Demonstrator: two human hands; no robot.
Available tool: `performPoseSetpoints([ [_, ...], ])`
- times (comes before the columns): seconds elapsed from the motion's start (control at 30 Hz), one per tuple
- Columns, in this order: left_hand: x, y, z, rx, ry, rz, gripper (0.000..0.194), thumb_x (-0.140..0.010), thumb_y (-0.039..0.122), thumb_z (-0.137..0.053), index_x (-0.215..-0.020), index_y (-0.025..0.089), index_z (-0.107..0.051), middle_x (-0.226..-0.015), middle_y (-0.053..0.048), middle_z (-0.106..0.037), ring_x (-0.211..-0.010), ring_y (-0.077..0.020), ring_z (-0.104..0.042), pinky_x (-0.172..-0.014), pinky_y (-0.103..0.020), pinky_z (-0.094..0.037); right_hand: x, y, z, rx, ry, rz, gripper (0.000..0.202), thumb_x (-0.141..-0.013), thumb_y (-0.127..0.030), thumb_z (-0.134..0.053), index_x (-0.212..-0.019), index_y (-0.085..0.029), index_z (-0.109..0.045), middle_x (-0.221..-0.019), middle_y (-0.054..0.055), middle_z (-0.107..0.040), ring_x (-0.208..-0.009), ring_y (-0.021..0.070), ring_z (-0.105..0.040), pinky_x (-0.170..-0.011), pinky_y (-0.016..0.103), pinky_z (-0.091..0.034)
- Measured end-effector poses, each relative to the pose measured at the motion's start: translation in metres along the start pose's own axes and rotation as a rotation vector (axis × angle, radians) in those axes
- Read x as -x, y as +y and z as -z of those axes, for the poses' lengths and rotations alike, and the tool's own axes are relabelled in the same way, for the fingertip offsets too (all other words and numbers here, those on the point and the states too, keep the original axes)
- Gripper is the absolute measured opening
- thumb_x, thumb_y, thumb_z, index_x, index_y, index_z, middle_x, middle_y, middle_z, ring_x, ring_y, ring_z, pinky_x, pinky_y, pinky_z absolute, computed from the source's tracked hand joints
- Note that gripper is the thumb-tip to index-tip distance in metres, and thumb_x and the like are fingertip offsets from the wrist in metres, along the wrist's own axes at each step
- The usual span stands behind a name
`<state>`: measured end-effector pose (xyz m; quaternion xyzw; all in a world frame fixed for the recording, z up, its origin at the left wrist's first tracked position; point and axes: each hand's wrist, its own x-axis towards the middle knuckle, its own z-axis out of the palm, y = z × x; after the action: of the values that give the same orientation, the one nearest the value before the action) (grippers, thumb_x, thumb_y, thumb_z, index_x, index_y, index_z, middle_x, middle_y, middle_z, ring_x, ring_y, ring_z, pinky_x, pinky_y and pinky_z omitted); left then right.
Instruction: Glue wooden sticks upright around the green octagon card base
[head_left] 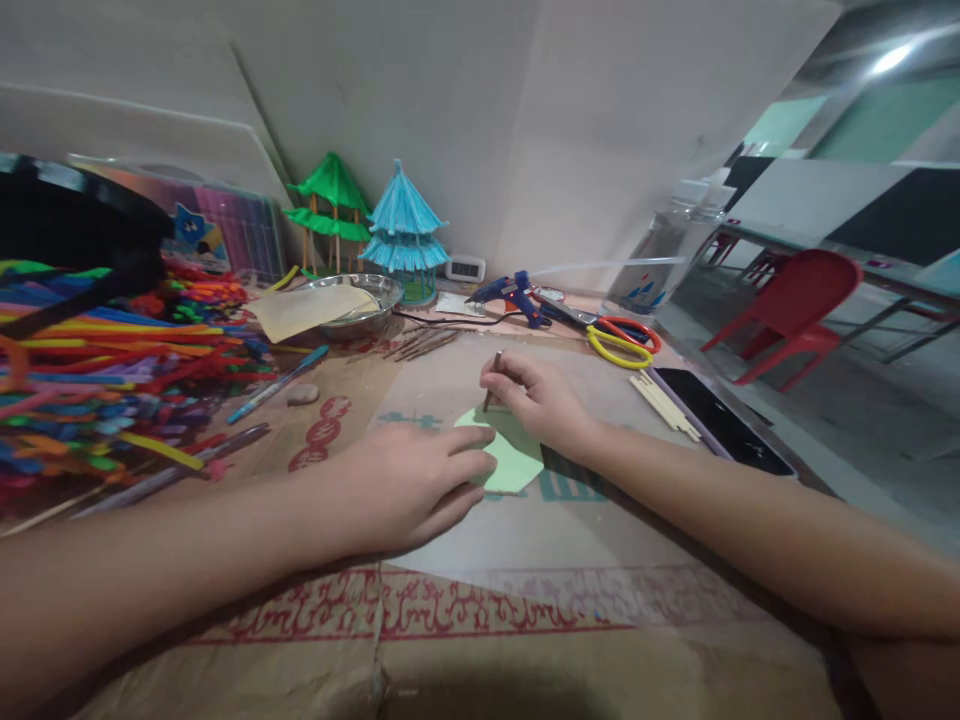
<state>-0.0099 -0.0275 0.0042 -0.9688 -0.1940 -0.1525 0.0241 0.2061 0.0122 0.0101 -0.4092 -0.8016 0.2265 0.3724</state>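
Note:
A pale green sheet piece [517,465] with angled edges lies on a translucent mat [600,535]. My left hand [427,475] rests palm down on its left side, fingers stretched out. At the piece's upper edge, my right hand [532,395] pinches a thin brown stick [493,380], held nearly upright with its lower end at the green surface. Whether that stick is a pencil I cannot tell. Just beyond the hands lie several thin brown twig-like sticks [427,342].
Pipe cleaners [112,370] crowd the left. Behind stand a metal bowl [360,300], green [330,215] and blue [405,225] model pavilions and a glue gun [517,297]. Scissors [622,340], cream sticks [664,408] and a phone [720,420] lie right. A blue pen [277,385] lies left.

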Motion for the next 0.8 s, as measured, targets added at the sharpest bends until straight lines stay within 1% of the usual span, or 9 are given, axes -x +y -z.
performPoseSetpoints([
  [0.13, 0.0015, -0.0001, -0.0009, 0.026, -0.001, 0.004, 0.025, -0.103, 0.031, -0.045, -0.116, 0.021, -0.064, -0.123, -0.010, -0.068, -0.078, -0.0169, -0.071, -0.069, -0.029, -0.054, 0.0040, 0.0031, -0.0009, -0.097, 0.056, -0.039, 0.015, -0.096, -0.033, -0.053, -0.094, -0.019, -0.058, -0.075, 0.000, -0.064, -0.068, 0.0144, -0.060, -0.066, 0.028, -0.046],
  [0.23, 0.0013, -0.0002, -0.0006, 0.033, -0.004, 0.010, 0.025, -0.102, 0.031, -0.046, -0.117, 0.021, -0.064, -0.124, -0.010, -0.068, -0.079, -0.0175, -0.071, -0.069, -0.030, -0.054, 0.0048, 0.0029, 0.0009, -0.107, 0.070, -0.062, 0.017, -0.094, -0.034, -0.056, -0.100, -0.018, -0.062, -0.078, 0.001, -0.067, -0.070, 0.0152, -0.061, -0.065, 0.028, -0.047],
  [0.33, 0.0011, -0.0001, -0.0002, 0.032, -0.007, 0.013, 0.026, -0.102, 0.031, -0.045, -0.117, 0.021, -0.064, -0.123, -0.010, -0.068, -0.079, -0.0176, -0.070, -0.068, -0.029, -0.053, 0.0049, 0.0012, 0.0018, -0.070, 0.053, -0.048, 0.017, -0.092, -0.034, -0.060, -0.095, -0.019, -0.066, -0.082, 0.002, -0.070, -0.070, 0.0147, -0.060, -0.065, 0.028, -0.047],
  [0.5, 0.0017, -0.0007, -0.0009, 0.031, -0.006, 0.013, 0.027, -0.103, 0.031, -0.045, -0.117, 0.021, -0.065, -0.123, -0.010, -0.068, -0.077, -0.0166, -0.069, -0.066, -0.028, -0.052, 0.0045, 0.0013, 0.0007, -0.022, 0.033, -0.027, 0.019, -0.093, -0.032, -0.058, -0.080, -0.018, -0.064, -0.073, 0.000, -0.067, -0.067, 0.0141, -0.059, -0.065, 0.027, -0.045],
  [0.6, 0.0019, -0.0008, -0.0011, 0.032, -0.005, 0.011, 0.026, -0.102, 0.031, -0.045, -0.116, 0.021, -0.065, -0.123, -0.010, -0.069, -0.077, -0.0169, -0.069, -0.066, -0.028, -0.051, 0.0035, 0.0018, 0.0004, -0.025, 0.026, -0.035, 0.018, -0.093, -0.028, -0.057, -0.079, -0.018, -0.064, -0.072, 0.000, -0.067, -0.068, 0.0140, -0.060, -0.065, 0.026, -0.044],
  [0.8, 0.0014, -0.0004, 0.0002, 0.018, -0.024, 0.005, 0.025, -0.102, 0.030, -0.046, -0.116, 0.020, -0.065, -0.127, -0.010, -0.068, -0.079, -0.0180, -0.070, -0.065, -0.029, -0.051, 0.0022, 0.0011, -0.0013, -0.003, 0.010, -0.027, 0.019, -0.093, -0.027, -0.056, -0.079, -0.018, -0.064, -0.071, 0.000, -0.065, -0.067, 0.0140, -0.059, -0.064, 0.027, -0.043],
])
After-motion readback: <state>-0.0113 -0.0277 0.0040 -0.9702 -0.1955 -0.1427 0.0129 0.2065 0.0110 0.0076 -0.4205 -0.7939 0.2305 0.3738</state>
